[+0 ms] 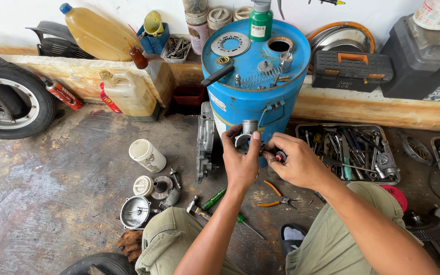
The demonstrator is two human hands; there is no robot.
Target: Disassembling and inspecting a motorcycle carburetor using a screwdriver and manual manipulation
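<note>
A seated person's knees in olive-green trousers fill the bottom of the view over a stained concrete workshop floor. At far left a black tyre on a silver rim leans against the wall, a red spray can lying just beside it. On the ledge a large amber plastic jug with a blue cap lies tilted, above a cream jerrycan standing on the floor. Lower down sit a white cylindrical tub, a round metal cover and a green-handled screwdriver.

At centre, the left hand holds a small grey metal engine part in front of a blue steel drum, fingers curled around it and the thumb pressed against its side. The part's short cylindrical neck points upward, so its long axis runs roughly vertical. The right hand touches the part from the right, thumb and forefinger pinching a small round red-and-black piece with the other fingers curled in.

A green bottle with a white label stands at the drum's back edge, with a perforated metal disc and a coil spring on the lid. Orange-handled pliers lie below the right hand. To the right, a metal tray of mixed tools rests on the floor, a black toolbox with an orange handle sits on the ledge, and a dark grey plastic case stands at far right.
</note>
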